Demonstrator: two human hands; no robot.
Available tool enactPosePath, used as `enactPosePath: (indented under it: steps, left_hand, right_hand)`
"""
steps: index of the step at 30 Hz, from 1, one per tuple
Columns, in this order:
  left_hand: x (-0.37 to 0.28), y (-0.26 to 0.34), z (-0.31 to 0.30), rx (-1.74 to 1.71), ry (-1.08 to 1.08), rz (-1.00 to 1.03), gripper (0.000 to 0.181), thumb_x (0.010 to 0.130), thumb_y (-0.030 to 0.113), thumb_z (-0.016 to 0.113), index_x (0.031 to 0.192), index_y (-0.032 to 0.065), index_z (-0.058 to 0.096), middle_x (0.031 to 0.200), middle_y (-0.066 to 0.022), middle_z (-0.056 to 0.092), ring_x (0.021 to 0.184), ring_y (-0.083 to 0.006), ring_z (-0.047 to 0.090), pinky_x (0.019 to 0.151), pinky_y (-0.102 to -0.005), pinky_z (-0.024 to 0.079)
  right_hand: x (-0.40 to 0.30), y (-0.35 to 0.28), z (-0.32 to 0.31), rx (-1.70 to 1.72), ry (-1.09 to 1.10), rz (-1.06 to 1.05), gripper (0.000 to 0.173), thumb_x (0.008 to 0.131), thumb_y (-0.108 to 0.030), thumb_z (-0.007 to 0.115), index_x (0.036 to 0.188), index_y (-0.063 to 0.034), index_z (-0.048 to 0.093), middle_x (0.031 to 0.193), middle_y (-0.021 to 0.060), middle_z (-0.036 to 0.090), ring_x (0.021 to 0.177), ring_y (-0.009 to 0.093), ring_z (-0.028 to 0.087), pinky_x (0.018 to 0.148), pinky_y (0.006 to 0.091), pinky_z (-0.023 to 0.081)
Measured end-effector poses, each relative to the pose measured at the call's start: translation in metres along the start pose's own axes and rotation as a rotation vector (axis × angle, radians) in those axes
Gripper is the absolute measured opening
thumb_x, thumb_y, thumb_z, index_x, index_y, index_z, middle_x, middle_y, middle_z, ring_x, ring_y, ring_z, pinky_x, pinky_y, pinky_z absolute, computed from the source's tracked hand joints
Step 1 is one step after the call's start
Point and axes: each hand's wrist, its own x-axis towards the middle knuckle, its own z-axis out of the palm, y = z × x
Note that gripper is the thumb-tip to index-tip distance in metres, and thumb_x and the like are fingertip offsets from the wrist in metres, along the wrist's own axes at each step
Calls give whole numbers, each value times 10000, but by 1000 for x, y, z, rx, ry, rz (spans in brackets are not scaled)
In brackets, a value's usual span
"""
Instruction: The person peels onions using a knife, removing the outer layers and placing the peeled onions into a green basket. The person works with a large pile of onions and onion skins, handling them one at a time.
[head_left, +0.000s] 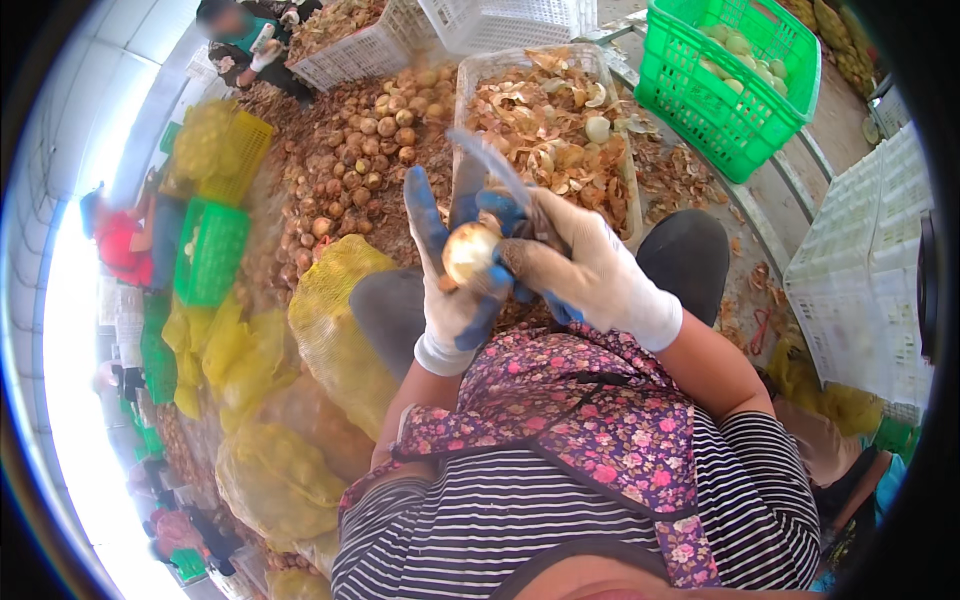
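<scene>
An onion (469, 253), pale with some brownish skin on it, rests in my left hand (454, 300), which wears a white glove with a blue coated palm. The fingers of that hand point away from me, around the onion's far side. My right hand (585, 262), in a similar soiled glove, holds a knife (491, 161) whose blade points up and to the left, above the onion. The right fingertips touch the onion's right side; the knife's handle is mostly hidden in the grip. Beyond both hands lies a pale crate (460, 105) full of loose onion skins with a peeled onion (598, 129).
Unpeeled onions (367, 142) lie heaped on the floor, ahead left. A green crate (720, 112) of peeled onions stands ahead right, stacked white crates (847, 262) at the right. Yellow mesh sacks (337, 315) crowd my left side. Other people work farther left and behind at right.
</scene>
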Motion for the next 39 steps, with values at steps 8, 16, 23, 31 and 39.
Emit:
enactPosePath:
  steps: [8, 16, 23, 31, 39]
  left_hand:
    - [-18, 33, 2, 314, -32, -443, 1115, 680, -113, 709, 1558, 52, 42, 1494, -169, 348, 1359, -255, 398, 1084, -380, 373]
    - [-8, 18, 9, 7, 141, -129, 779, 852, 148, 723, 1481, 83, 269, 1471, -215, 399, 1227, -383, 559, 1014, -532, 488]
    - [-11, 2, 10, -5, 78, -39, 827, 800, 133, 789, 1464, 65, 300, 1485, -213, 378, 1282, -328, 512, 1075, -485, 445]
    - [-3, -7, -1, 114, 125, -4, 768, 874, 358, 730, 1441, 41, 320, 1442, -203, 440, 1296, -287, 491, 1081, -411, 422]
    - [0, -7, 13, 254, 147, -20, 933, 818, 552, 722, 1484, 139, 218, 1506, -181, 332, 1337, -389, 432, 1084, -559, 415]
  right_hand:
    - [17, -9, -18, -493, -10, -378, 136, 863, -110, 611, 955, -11, 624, 690, 95, 600, 640, 162, 613, 598, 344, 475]
    - [11, -1, -30, -501, 216, -325, 471, 883, -51, 614, 1328, 10, 473, 773, 140, 647, 698, 233, 657, 656, 343, 517]
    - [-9, 13, -8, -749, -55, -483, 727, 816, -57, 659, 1465, 1, 337, 963, 218, 667, 744, 374, 668, 644, 419, 540]
    - [-11, 10, -14, -434, -81, -347, 648, 906, -88, 614, 1474, 5, 317, 989, 238, 669, 830, 375, 686, 706, 401, 540]
    - [-11, 11, -11, -679, -117, -372, 684, 880, -51, 616, 1496, -24, 319, 913, 202, 670, 747, 374, 674, 622, 399, 524]
